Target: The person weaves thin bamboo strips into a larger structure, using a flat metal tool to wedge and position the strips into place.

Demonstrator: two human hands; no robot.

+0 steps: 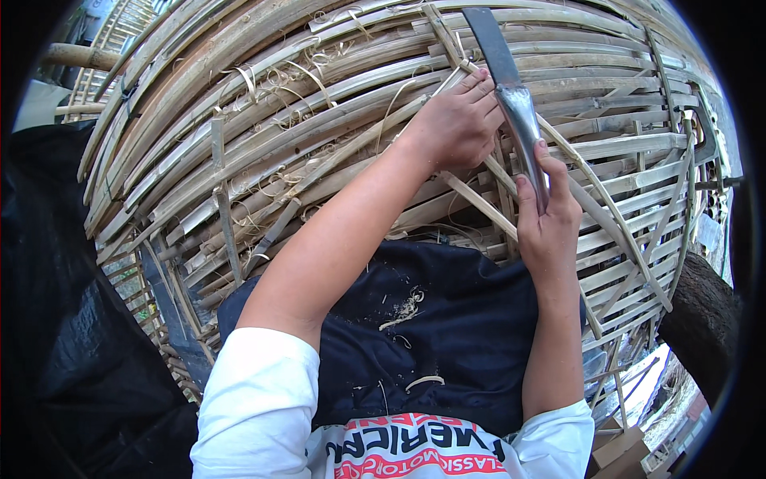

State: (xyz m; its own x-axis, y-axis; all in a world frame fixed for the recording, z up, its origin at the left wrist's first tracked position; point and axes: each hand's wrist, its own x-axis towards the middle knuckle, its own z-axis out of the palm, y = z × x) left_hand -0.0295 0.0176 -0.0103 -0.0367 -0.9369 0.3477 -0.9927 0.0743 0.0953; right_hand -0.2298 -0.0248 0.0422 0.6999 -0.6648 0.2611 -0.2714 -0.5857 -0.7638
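My right hand (pixel 550 207) is closed round the lower end of a large knife (pixel 523 120). It has a shiny metal handle, and its broad dark blade (pixel 489 44) points away from me. Just left of the handle, my left hand (pixel 463 120) is closed, its fingers curled round a thin bamboo strip (pixel 469 70) whose end shows above the knuckles. The hand covers most of that strip. Both hands are above a slatted bamboo platform (pixel 335 120). Whether the blade touches the strip cannot be made out.
Curled shavings (pixel 255 84) lie over the slats. Dark cloth (pixel 415 335) with wood scraps covers my lap. Black sheeting (pixel 80 303) hangs at the left. Loose bamboo strips (pixel 618 211) cross the platform's right side, near a thick dark log (pixel 702 319).
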